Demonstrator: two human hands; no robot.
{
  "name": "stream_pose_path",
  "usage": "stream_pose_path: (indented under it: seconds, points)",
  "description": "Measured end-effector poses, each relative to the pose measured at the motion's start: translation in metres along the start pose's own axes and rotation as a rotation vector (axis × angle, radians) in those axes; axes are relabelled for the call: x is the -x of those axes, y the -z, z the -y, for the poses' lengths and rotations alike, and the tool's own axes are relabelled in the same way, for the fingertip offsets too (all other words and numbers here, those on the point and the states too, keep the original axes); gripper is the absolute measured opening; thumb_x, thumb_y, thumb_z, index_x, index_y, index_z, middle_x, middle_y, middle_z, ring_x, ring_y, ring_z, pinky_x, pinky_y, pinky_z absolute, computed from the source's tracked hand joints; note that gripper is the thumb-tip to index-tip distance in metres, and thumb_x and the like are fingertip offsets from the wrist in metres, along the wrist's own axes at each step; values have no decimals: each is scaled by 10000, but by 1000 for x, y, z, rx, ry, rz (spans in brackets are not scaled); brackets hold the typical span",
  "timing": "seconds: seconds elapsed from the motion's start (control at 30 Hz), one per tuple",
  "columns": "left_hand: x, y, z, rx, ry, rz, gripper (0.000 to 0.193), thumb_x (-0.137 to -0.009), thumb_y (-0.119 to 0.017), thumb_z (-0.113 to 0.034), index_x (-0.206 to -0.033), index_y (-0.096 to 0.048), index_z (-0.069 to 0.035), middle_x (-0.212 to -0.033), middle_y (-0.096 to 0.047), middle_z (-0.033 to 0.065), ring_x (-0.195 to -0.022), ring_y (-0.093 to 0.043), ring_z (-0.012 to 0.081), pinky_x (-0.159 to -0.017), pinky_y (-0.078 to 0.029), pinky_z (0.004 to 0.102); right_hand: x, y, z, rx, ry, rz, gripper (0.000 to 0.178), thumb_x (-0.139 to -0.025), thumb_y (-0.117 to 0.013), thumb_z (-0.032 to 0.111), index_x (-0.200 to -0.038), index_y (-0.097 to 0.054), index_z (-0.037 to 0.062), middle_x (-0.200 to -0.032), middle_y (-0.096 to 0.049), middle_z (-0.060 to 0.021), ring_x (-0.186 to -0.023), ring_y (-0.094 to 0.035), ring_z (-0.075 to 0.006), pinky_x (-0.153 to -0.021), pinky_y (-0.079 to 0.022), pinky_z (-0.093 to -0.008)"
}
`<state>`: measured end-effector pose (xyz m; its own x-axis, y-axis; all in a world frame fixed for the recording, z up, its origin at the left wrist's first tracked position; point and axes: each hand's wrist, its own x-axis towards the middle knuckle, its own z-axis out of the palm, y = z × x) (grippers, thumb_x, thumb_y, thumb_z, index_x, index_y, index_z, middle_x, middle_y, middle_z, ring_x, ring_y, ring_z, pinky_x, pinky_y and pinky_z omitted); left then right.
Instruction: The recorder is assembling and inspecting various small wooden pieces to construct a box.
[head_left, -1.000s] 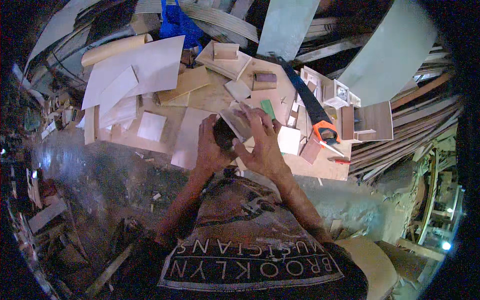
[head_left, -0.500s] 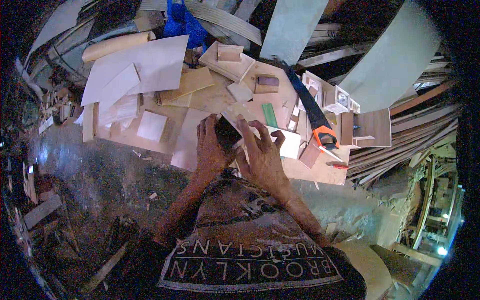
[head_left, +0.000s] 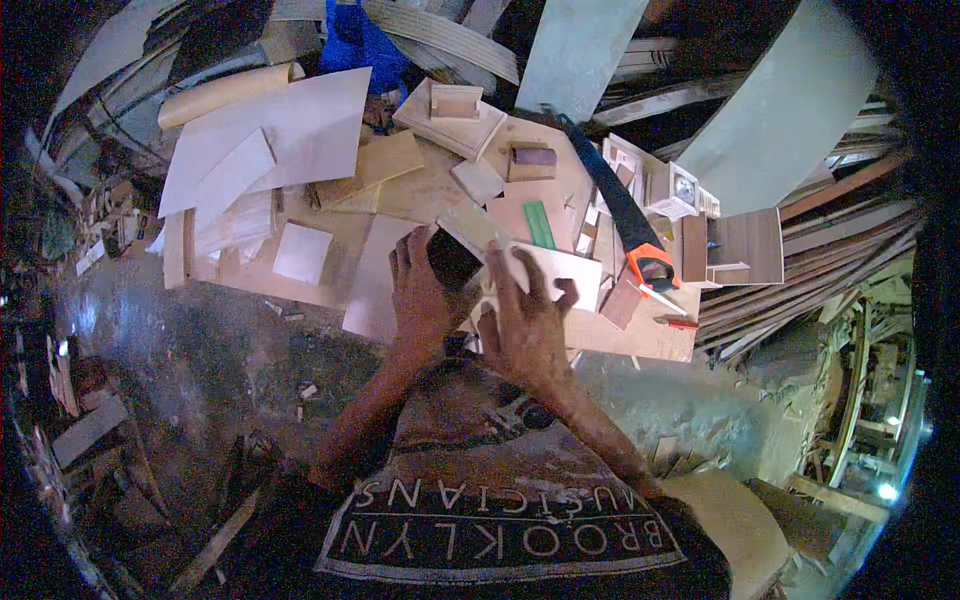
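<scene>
My left hand is wrapped round the left side of a small wooden box, held tilted above the near middle of the worktable. A dark face, perhaps its hollow inside, shows between my hands. Along the box's right side lies my right hand, its fingers stretched and apart. It seems to touch the box, but its palm side is hidden. A white board lies just beyond the right fingers. Farther back is a green strip on a thin pinkish wooden sheet.
On the right of the worktable, a handsaw with an orange handle lies beside small wooden assemblies and a red-ended tool. Wooden sheets cover the left. A brown roll sits farther back. Stacked planks border the right.
My right fingers have slid down and toward me from the box's upper edge and spread more. My left hand keeps its hold, and the box shows more of its dark face.
</scene>
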<state>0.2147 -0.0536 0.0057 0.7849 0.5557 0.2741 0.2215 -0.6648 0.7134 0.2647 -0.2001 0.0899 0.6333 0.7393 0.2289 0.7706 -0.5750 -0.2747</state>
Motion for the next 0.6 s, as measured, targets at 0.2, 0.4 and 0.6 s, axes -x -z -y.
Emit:
stream_pose_path:
  seconds: [0.2,0.4,0.6]
  points:
    - [-1,5,-3,7,74,11,951,-580,-854,-211,-1334,-326,26,-1241,-438,254,-1155,-417,460,-969,-414,520,1,2,6,20,-6,21,731,-799,-583,131,-1456,-286,15,-1244,-611,-121,-1312,-373,-294,-952,-206,-569]
    - [14,-10,24,360,291,71,892,-627,-839,-160,-1337,-327,12,-1255,-466,216,-1181,-464,377,-980,-441,467,19,-18,-29,-539,-234,-180,661,-814,-692,155,-1404,-402,84,-1360,-494,-115,-1290,-415,-256,-1032,-317,-475]
    - [47,-45,49,1541,596,228,615,-831,-680,-131,-1345,-364,-8,-1225,-537,98,-1135,-553,247,-995,-454,379,64,-107,-94,-1523,-461,-156,1089,-776,-781,278,-1539,-4,250,-1580,-49,-105,-1382,-301,-340,-1088,-326,-515]
